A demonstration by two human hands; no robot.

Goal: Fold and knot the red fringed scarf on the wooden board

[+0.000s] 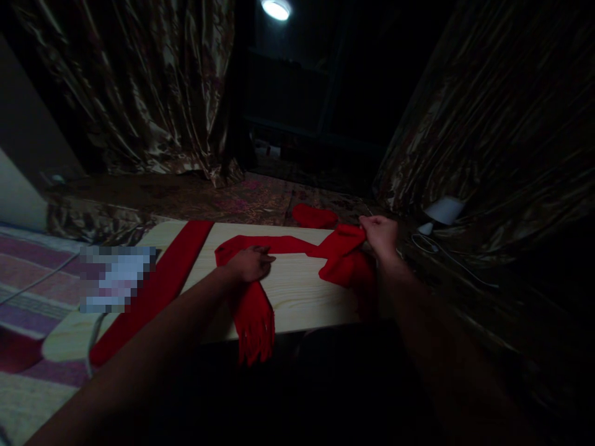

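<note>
A red scarf [283,244] with a fringed end lies across a pale wooden tabletop [292,285]. Its fringe hangs over the near edge, below my left hand [251,263]. That hand rests on the scarf with its fingers stretched toward the right, gripping nothing that I can see. At the table's right end, my right hand [381,234] pinches a raised, bunched part of the scarf between thumb and fingers. Loose folds drop from there over the table's right side. Farther left, a flat band of red cloth [162,291] runs slantwise across the tabletop.
Beyond the far edge lies another red bundle [315,215]. A blurred-out rectangle [125,272] sits at the table's left end near a white cable [95,337]. A small white lamp [445,210] stands at right. Long patterned curtains [186,80] flank a dark window; a striped cover [41,266] is at left.
</note>
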